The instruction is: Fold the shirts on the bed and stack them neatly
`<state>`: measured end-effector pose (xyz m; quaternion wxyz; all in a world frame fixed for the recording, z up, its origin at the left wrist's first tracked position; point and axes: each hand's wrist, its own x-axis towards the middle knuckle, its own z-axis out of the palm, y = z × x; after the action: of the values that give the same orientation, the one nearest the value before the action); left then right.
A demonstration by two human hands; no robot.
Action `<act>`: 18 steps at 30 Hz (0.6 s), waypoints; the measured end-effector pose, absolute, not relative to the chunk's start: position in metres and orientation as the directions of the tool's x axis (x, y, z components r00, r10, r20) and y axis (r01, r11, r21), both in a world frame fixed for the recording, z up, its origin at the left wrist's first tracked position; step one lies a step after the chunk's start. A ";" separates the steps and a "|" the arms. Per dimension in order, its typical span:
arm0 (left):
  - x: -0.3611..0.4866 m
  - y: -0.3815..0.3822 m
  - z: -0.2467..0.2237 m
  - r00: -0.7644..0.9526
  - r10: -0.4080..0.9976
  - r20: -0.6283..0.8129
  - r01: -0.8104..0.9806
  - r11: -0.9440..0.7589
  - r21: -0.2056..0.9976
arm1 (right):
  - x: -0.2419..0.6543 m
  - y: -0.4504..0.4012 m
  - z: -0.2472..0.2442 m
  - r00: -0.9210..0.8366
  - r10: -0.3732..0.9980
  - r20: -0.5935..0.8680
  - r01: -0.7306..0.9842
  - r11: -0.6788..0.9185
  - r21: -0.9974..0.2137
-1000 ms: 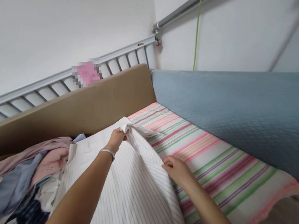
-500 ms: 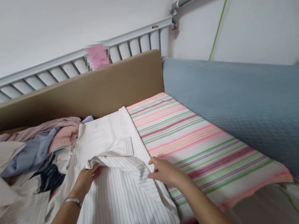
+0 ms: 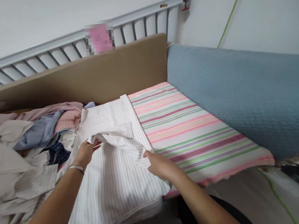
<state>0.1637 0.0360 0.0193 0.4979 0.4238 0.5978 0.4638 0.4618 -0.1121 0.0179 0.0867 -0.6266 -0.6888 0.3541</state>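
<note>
A white shirt with thin dark stripes (image 3: 119,185) lies partly folded, its near end hanging over the front edge. My left hand (image 3: 88,151) is closed on the upper left of its raised fold, fingers tucked under the cloth. At the right end of that fold, my right hand (image 3: 157,163) pinches the shirt between thumb and fingers. A sleeve with a cuff (image 3: 129,130) lies across the top of the fold. Beneath and beyond it spreads more pale striped cloth (image 3: 107,112); whether it belongs to the same shirt I cannot tell.
Heaped clothes (image 3: 40,131) in pink, blue and white lie at the left. A striped sheet (image 3: 188,133) covers the surface on the right. A brown board (image 3: 109,75) stands along the back, before a white radiator (image 3: 46,62). A blue quilted cover (image 3: 237,93) hangs over the right side.
My right hand, with fingers apart beside the shirt before, has closed on its right edge. The left hand keeps its hold. The camera has tipped down, showing more of the front edge.
</note>
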 end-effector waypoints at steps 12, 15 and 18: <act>0.117 0.003 0.001 -0.145 0.982 -0.118 0.326 0.160 0.932 | 0.475 -0.112 0.006 -0.413 0.871 -0.265 0.681 0.102 -0.725; 0.114 0.001 0.001 -0.115 0.990 -0.078 0.489 0.125 0.863 | 0.474 -0.110 0.009 -0.493 0.823 -0.284 0.616 0.098 -0.782; 0.105 0.001 0.003 -0.162 0.986 -0.025 0.588 0.117 0.800 | 0.468 -0.112 0.011 -0.624 0.689 -0.370 0.479 -0.036 -0.877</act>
<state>0.1052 0.0013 0.0030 0.2982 0.5745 0.6852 0.3339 0.4681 -0.1125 0.0111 0.0899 -0.4242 -0.6883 0.5815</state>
